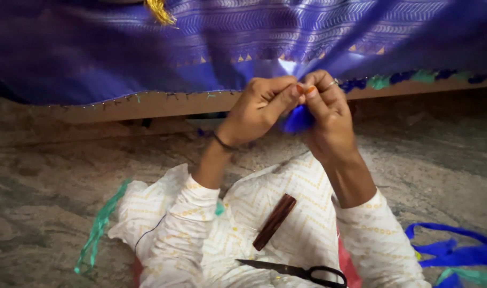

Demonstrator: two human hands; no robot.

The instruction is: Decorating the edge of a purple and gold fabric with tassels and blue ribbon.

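A purple patterned cloth (211, 48) hangs over a wooden edge (147, 104) ahead of me. My left hand (257, 106) and my right hand (326, 112) meet at the cloth's lower border, both pinching a small blue tassel of thread (297, 120). The thumbs and fingertips press together above it. A dark band circles my left wrist, and a ring shows on my right hand. Finished blue and green tassels (398, 79) line the border to the right.
On my lap lie a brown wooden stick (274, 222) and black-handled scissors (302, 272). A green thread bundle (99, 226) rests on the stone floor at left, with blue thread strips (451, 248) at right. A yellow tassel (159, 10) hangs at top.
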